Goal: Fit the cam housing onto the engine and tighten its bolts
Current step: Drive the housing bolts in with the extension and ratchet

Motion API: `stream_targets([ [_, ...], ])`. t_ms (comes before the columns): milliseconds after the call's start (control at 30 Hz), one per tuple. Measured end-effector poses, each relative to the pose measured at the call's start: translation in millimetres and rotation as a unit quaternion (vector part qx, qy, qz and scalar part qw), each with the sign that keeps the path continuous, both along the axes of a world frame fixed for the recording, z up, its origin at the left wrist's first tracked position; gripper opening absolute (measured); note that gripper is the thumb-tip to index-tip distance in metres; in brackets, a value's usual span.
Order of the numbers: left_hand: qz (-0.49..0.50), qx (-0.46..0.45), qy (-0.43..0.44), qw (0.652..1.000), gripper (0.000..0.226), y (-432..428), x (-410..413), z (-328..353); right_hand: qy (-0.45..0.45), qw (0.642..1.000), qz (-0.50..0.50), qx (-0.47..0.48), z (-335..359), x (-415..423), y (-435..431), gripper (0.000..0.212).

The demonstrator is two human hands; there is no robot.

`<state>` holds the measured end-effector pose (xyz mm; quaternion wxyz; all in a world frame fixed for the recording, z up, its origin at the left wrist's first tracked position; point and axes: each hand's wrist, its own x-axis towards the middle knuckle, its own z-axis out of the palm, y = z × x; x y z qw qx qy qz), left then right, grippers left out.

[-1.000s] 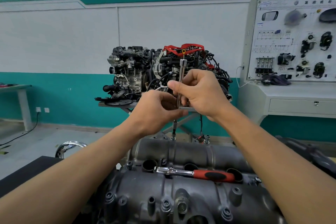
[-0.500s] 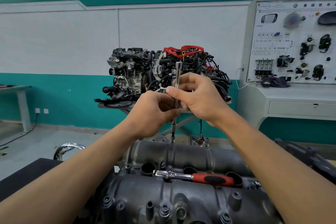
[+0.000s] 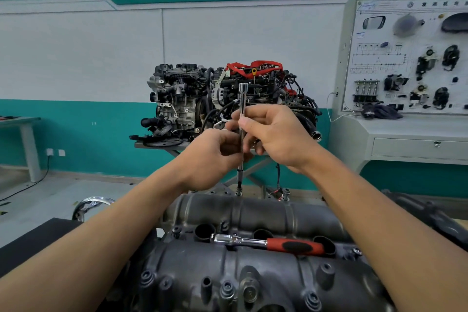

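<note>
Both left hand (image 3: 212, 157) and right hand (image 3: 276, 134) are pinching an upright extension bar (image 3: 243, 94) on a cam housing (image 3: 253, 213) bolt (image 3: 238, 191), apparently finger-spinning it; ratchet (image 3: 268, 244) tightening is waiting.

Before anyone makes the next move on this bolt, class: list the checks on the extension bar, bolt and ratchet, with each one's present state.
1. The extension bar stands upright: ok.
2. Its lower end fully seated on the far bolt: cannot tell.
3. The left hand and right hand both hold the bar: ok.
4. The ratchet fitted to the bar: not ok; it lies on the cam housing.
5. The bar's top end free: ok.
</note>
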<state>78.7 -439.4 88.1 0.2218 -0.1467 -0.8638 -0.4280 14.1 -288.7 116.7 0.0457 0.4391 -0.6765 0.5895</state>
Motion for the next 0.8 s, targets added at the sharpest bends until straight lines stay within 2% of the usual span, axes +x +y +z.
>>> stream_targets([
  [67,0.014,-0.015,0.001,1.0,0.014,2.1,0.2,-0.3,0.03,0.998,-0.047,-0.018,-1.5,-1.8,-0.6,0.009],
  [167,0.071,-0.011,0.04,0.997,0.014,1.8,-1.2,0.6,0.059,0.99,-0.121,-0.038,-3.8,-5.1,-0.3,0.027],
  [267,0.048,-0.018,0.024,0.998,0.002,1.2,-1.0,0.6,0.011,0.998,-0.046,-0.027,-1.8,-2.0,0.2,0.015],
  [300,0.037,-0.016,0.015,0.999,0.006,1.4,0.0,0.2,0.005,1.0,-0.019,-0.016,-0.7,-0.8,0.1,0.008],
  [333,0.028,-0.016,0.01,0.999,0.008,1.4,0.6,-0.1,0.008,1.0,-0.006,-0.006,-0.4,0.0,0.2,0.009],
  [433,0.026,-0.021,0.016,0.999,0.015,4.0,1.3,-0.4,0.035,0.999,-0.037,-0.012,-0.9,-0.5,0.6,0.01],
  [533,0.056,0.002,0.042,0.998,0.018,3.4,-0.5,0.0,0.04,0.996,-0.079,-0.031,-3.0,-3.1,0.3,0.025],
  [633,0.036,0.011,0.023,0.999,0.017,0.8,-1.8,0.1,-0.001,1.0,-0.022,-0.011,-1.6,-1.6,0.6,0.022],
  [700,0.019,0.002,0.005,1.0,0.014,-0.4,-1.6,-1.4,0.009,1.0,-0.009,0.007,-1.3,-0.2,0.2,0.012],
  [800,0.022,-0.011,0.012,1.0,0.011,2.6,-1.1,-1.7,0.052,0.995,-0.079,-0.013,-3.1,-2.6,-0.2,0.017],
])
